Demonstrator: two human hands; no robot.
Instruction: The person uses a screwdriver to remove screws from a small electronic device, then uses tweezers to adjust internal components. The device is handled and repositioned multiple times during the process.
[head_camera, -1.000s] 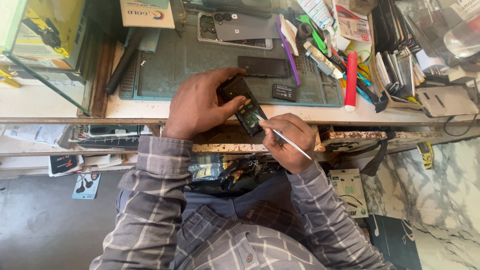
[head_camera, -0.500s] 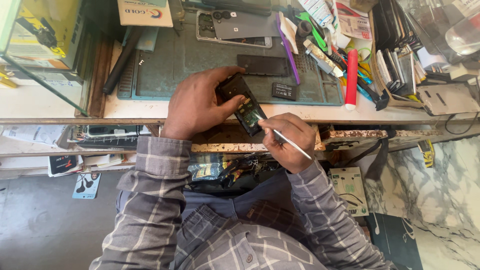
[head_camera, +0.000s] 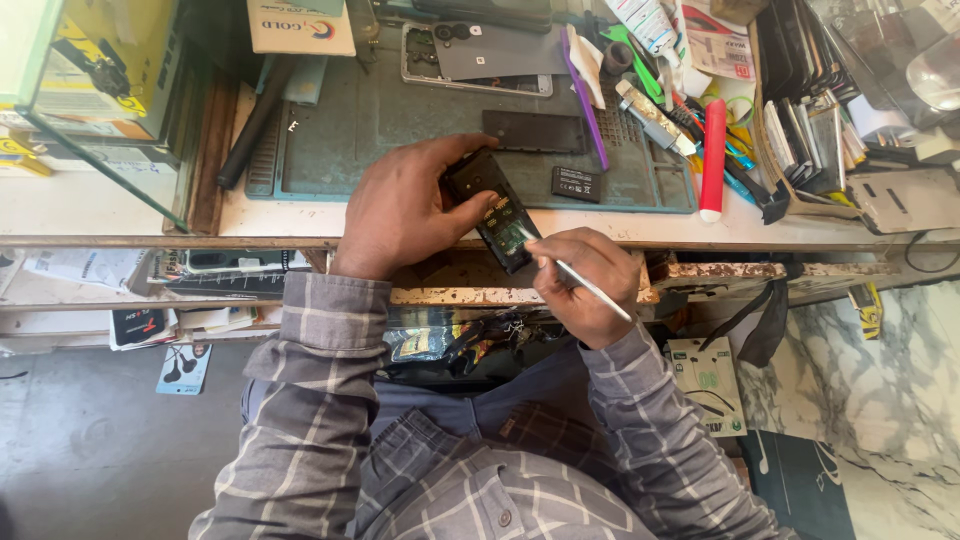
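My left hand (head_camera: 405, 205) grips a small black phone (head_camera: 492, 205) with its back off, so the green circuit board shows. It holds the phone at the front edge of the workbench (head_camera: 300, 225). My right hand (head_camera: 585, 280) pinches a thin silver tool (head_camera: 580, 280) like a pen, its tip touching the phone's exposed board. Both wrists are in grey checked sleeves.
A teal work mat (head_camera: 400, 130) carries a black rectangular panel (head_camera: 535, 131), a small black battery (head_camera: 577, 183) and an opened phone (head_camera: 480, 55). A red cylinder (head_camera: 713, 158), a purple tool (head_camera: 583, 90) and several hand tools lie right. A glass case (head_camera: 90, 110) stands left.
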